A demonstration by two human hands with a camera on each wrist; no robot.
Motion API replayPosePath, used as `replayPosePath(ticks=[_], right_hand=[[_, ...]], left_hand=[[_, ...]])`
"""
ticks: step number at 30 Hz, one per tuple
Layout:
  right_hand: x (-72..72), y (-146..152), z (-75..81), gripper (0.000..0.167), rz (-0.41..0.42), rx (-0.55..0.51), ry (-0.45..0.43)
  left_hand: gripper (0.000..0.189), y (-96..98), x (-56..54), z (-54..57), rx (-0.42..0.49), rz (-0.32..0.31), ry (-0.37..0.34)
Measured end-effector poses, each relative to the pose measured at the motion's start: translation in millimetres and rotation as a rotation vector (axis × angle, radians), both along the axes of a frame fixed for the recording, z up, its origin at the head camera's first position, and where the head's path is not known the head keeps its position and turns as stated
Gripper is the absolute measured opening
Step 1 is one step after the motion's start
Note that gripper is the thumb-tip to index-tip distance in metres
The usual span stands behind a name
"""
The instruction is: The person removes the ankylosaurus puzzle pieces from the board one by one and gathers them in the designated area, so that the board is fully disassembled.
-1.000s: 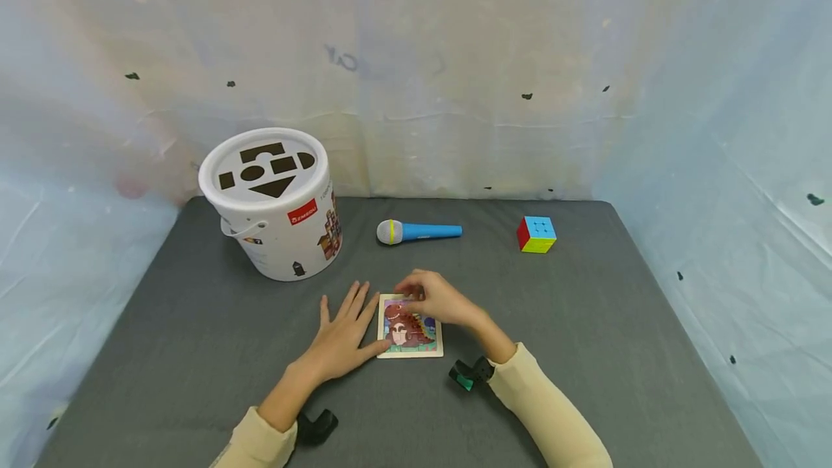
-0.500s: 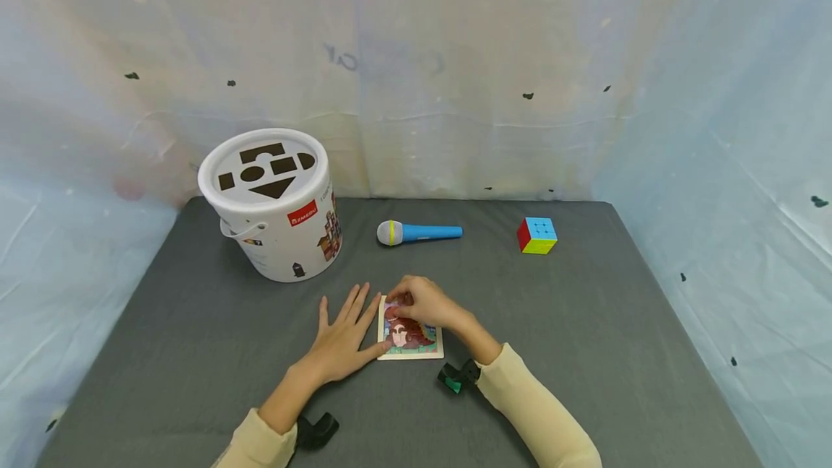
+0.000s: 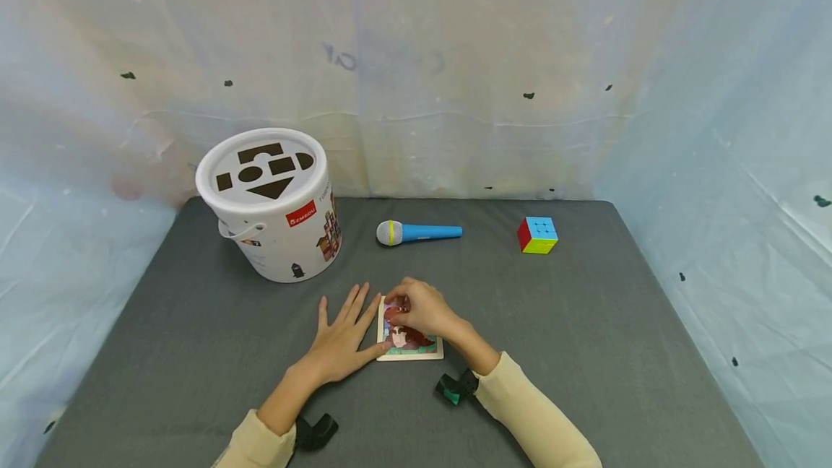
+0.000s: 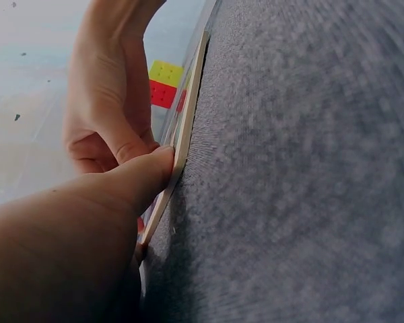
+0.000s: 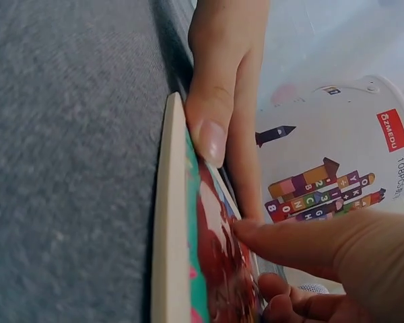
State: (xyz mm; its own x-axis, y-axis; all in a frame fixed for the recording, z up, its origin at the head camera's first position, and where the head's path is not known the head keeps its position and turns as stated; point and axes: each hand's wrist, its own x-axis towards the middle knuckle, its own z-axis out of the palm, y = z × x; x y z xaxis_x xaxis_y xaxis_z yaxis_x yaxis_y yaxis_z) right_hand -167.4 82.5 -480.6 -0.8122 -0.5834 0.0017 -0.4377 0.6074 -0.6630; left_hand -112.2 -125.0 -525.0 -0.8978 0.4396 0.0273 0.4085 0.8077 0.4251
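A small dinosaur puzzle (image 3: 409, 341) in a pale wooden frame lies flat on the grey table, its upper part covered by my right hand (image 3: 422, 307). The curled thumb (image 5: 256, 232) and fingers of that hand pinch at the dinosaur's head; whether a piece is lifted there is hidden. My left hand (image 3: 341, 345) lies palm down with fingers spread at the puzzle's left side. Its thumb (image 4: 158, 161) rests on the frame's edge in the left wrist view.
A white bucket (image 3: 273, 244) with shaped holes in its lid stands at the back left. Behind the puzzle lies a blue toy microphone (image 3: 429, 232). Further right sits a puzzle cube (image 3: 538, 235). Plastic sheeting (image 3: 455, 56) hangs behind the table (image 3: 585, 352).
My right hand has moved left and slightly down over the puzzle, its fingers now at the dinosaur's head. The left hand and the puzzle have stayed in place.
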Motion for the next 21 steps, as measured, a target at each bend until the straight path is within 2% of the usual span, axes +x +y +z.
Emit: replayPosePath(ticks=[7,13,21], right_hand=[[-2.4,2.9,-4.0,0.034,0.011,0.018,-0.015],[-2.1,1.8,-3.0,0.033,0.019,0.042,-0.044],[-2.0,2.3,-2.8,0.027,0.039,0.022,0.038]], left_hand=[[0.087,0.7,-0.1,-0.2,-0.011,0.001,-0.002],[0.087,0.2,0.6,0.3,-0.001,-0.004,0.002],[0.088,0.2,0.1,6.4,-0.05,0.0,-0.049]])
